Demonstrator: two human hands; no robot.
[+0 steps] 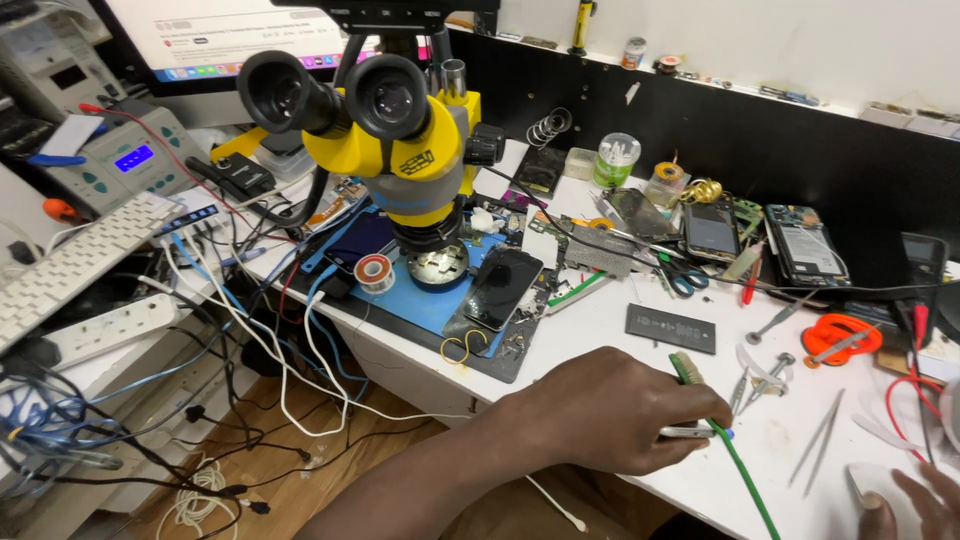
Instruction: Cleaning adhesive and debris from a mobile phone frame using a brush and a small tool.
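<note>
My left hand, lower centre of the frame, had its grip closed on a green brush and a thin silver tool. The brush ran diagonally toward lower right across the white desk. My right hand rested open at the bottom-right corner, tweezers between them.

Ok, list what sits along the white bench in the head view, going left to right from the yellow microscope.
Yellow microscope → black phone on the blue mat → flat black battery → orange-handled tool. Nearer the camera, the left hand holds a green-handled brush; the right hand is at the corner.
</note>
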